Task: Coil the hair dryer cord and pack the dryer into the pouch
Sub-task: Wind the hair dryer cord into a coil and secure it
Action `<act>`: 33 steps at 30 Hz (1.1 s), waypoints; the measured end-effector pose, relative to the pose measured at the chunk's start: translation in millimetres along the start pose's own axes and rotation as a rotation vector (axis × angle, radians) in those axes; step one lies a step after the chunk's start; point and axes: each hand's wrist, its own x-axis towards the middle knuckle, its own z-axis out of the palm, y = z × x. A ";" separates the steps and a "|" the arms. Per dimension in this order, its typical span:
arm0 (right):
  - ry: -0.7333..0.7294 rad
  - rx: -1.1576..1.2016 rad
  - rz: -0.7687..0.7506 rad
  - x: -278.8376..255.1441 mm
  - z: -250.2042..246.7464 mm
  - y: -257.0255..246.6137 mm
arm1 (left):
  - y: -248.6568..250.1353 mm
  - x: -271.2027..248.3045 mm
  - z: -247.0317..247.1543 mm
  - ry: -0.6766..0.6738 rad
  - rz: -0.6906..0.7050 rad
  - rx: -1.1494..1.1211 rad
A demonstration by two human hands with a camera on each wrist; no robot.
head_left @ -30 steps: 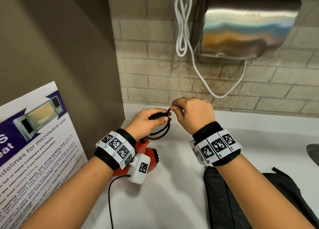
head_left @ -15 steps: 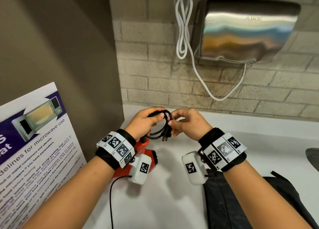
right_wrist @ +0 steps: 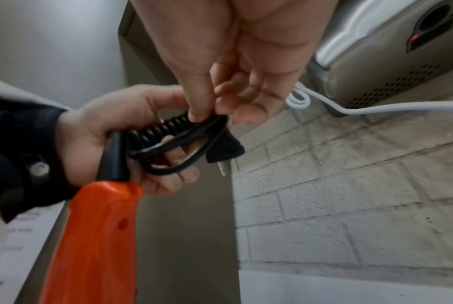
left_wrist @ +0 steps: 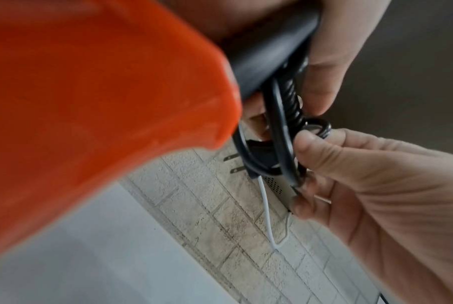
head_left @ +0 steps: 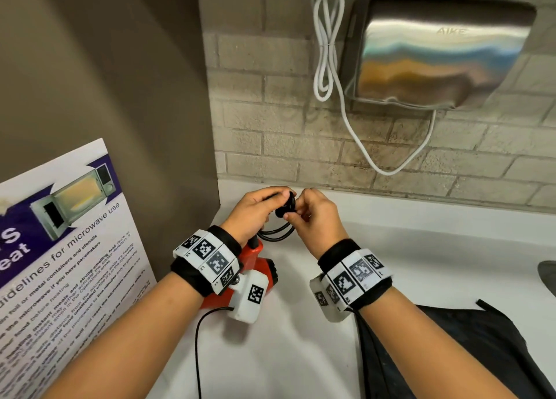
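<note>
The right hand (right_wrist: 246, 67) pinches the black cord (right_wrist: 173, 142) between thumb and fingertips, right at the top of the small bundle of loops, the grip closed tight on the strands. The left hand (head_left: 255, 212) is curled around the same bundle and around the black handle end of the orange hair dryer (head_left: 255, 269), so both hands meet over the cord, touching or nearly so. The ribbed strain relief (right_wrist: 158, 129) runs from the handle into the loops, and the two-pronged plug (right_wrist: 222, 152) sticks out of the bundle toward the brick wall (head_left: 270, 145). The dryer's body hangs below the left wrist, just above or perhaps resting on the white desk (head_left: 288, 338); the head view does not settle which. The black pouch (head_left: 451, 353) lies flat on the desk under the right forearm, apart from the dryer. On the wall above hangs a steel hand dryer (head_left: 436, 52) with its white cable (head_left: 325, 52) looped beside it. A microwave poster (head_left: 66, 248) leans at the left.
</note>
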 end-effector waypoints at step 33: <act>-0.252 -0.447 -0.158 -1.9 -17.4 13.3 | -1.6 0.3 -14.3 -0.112 -0.071 -0.009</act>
